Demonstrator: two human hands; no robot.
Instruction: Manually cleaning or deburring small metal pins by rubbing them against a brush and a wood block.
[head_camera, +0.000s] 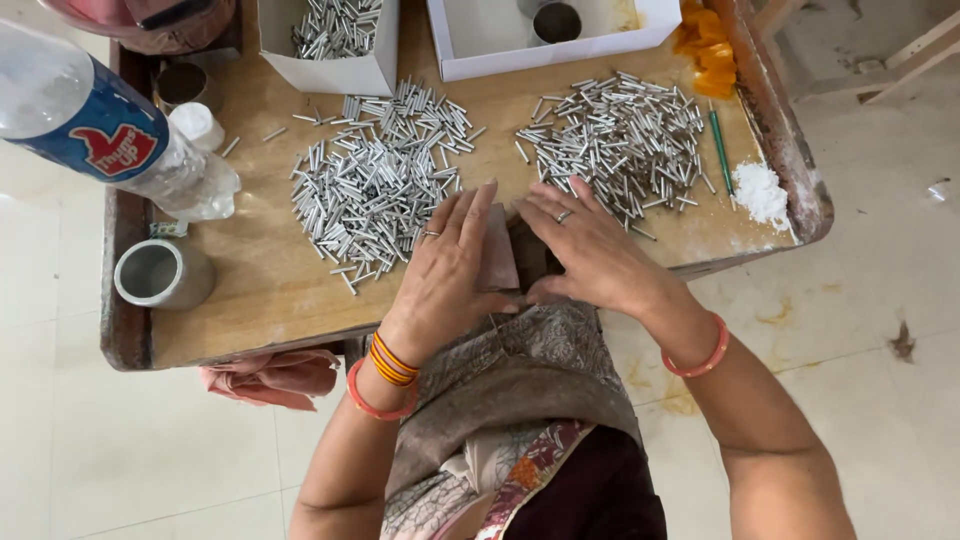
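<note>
My left hand and my right hand meet at the near edge of a low wooden table. Between them they hold a small flat brownish pad or card, the left fingers lying along it and the right thumb touching its lower edge. Two heaps of short silvery metal tubes lie just beyond the fingertips: one to the left, one to the right. What lies under the palms is hidden.
A clear plastic bottle with a blue label lies at the table's left, above a metal cup. Two white cardboard boxes stand at the back: one holding tubes, one wider. White powder, a green pen, orange scraps sit right.
</note>
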